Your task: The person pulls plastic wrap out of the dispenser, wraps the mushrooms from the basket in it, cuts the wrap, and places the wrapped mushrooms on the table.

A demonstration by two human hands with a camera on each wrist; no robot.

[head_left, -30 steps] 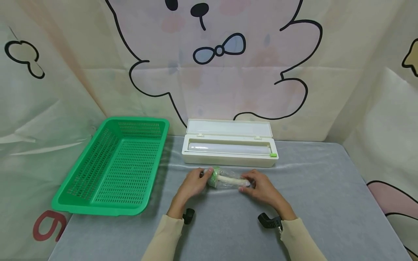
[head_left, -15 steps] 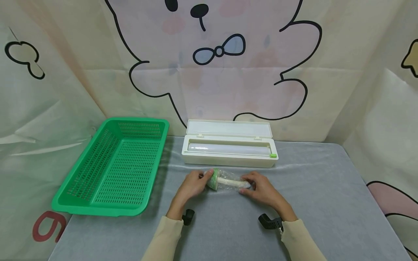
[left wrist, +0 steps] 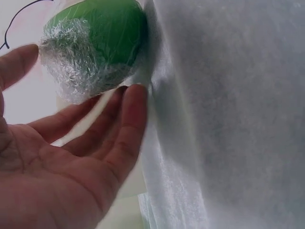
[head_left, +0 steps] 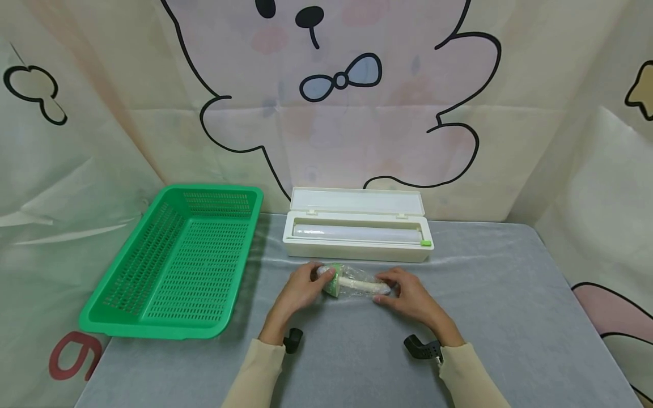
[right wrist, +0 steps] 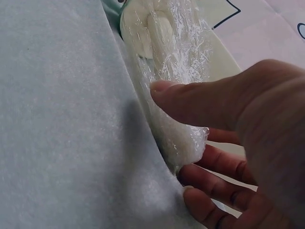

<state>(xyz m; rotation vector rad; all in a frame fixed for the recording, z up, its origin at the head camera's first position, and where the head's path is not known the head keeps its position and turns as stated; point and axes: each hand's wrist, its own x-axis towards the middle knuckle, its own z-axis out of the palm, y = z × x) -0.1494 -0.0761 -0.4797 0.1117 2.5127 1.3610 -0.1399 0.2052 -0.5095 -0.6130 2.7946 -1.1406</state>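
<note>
A mushroom-shaped thing with a green cap and a white stem lies sideways on the table, wrapped in crinkled cling film. My left hand holds it at the cap end, thumb on the near side and fingers around the far side. At the other end my right hand grips the wrapped stem tip, its thumb over the film and its fingers curled behind. In the left wrist view the film is bunched thickly over the cap's end.
Just behind the hands stands a white cling film dispenser, lid raised, with a roll inside and a green slider at its right end. A green plastic basket sits to the left on the grey-clothed table. Printed curtains hang around.
My left thumb has moved a little toward me over the cap, and the wrapped thing has turned slightly. The right hand stays in nearly the same place.
</note>
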